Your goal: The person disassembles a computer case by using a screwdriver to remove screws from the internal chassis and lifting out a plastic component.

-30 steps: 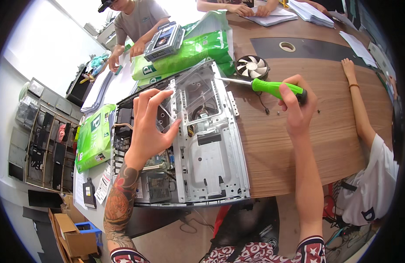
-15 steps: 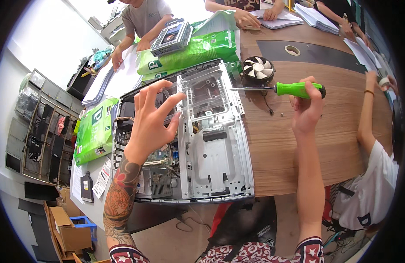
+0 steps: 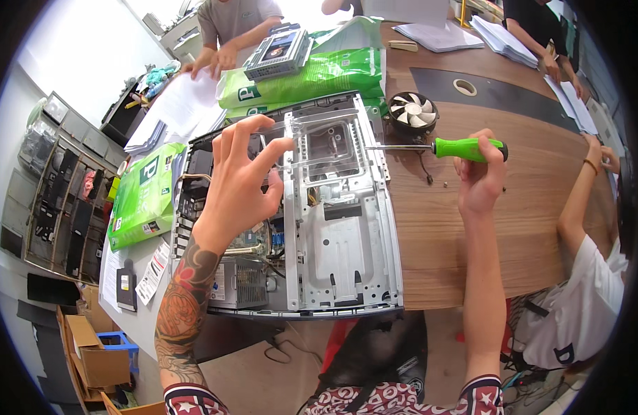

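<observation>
An opened desktop computer case [image 3: 343,249] lies flat in front of me, its metal drive frame and inner parts exposed. Over its left half hovers my left hand [image 3: 246,173], thumb and fingers apart, fingertips near the long metal rail; whether they touch it I cannot tell. My right hand [image 3: 481,176] grips the green handle of a screwdriver [image 3: 457,149], held level with its shaft pointing left and the tip by the case's right edge. Below my left hand sits the grey power supply [image 3: 244,282], partly hidden by my forearm.
A cooling fan [image 3: 412,114] with a cable stands right of the case, near a tape roll [image 3: 464,87]. Green bags [image 3: 298,83] behind carry a metal drive [image 3: 281,54]. Another green bag [image 3: 147,197] lies left. Other people handle papers around the table [image 3: 526,228].
My hands keep nearly the same pose, the screwdriver tip still by the case edge. The view has shifted slightly. Across the table, other people's hands have moved among the papers.
</observation>
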{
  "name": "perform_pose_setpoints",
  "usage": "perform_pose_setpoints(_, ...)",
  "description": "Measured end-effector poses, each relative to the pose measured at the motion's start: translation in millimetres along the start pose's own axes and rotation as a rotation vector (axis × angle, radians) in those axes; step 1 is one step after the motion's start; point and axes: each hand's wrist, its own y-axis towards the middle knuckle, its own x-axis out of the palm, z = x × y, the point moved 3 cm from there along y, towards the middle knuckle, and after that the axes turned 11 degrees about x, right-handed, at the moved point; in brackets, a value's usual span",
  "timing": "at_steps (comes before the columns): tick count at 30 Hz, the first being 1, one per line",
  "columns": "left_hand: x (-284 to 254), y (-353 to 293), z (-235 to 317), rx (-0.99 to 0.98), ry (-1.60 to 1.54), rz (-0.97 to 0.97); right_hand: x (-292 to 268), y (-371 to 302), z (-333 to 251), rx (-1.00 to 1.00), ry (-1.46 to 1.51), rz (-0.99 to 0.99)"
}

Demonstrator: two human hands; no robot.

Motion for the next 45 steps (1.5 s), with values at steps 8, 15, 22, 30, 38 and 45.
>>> perform_pose_setpoints(8, 5.9, -4.0, -2.8, -0.118, -0.073, 0.084, 8.4, -2.8, -0.3, -0.012, -0.075, -0.062)
perform_pose_setpoints(15, 4.3, -4.7, -10.5, -0.203, -0.088, 0.18, 8.0, 0.0, 4.8, 0.093, 0.065, 0.035)
perform_pose_setpoints(22, -12.9, -13.9, -42.8, -0.43, -0.034, 0.256, -11.6, 11.8, -18.8, 0.131, 0.305, 0.209)
perform_pose_setpoints(30, -20.9, -42.3, -84.9, -0.565, 0.144, 0.29, -11.8, 12.8, -8.4, 0.177, 0.306, 0.063)
perform_pose_setpoints(38, -51.5, -71.9, -102.7, -0.72, 0.198, 0.005, -13.7, 14.5, -3.1, 0.208, 0.319, 0.07)
perform_pose_setpoints(45, -37.1, -39.5, -65.9, -0.227, 0.177, -0.001, -1.3, 11.5, 0.7, 0.252, 0.214, 0.033)
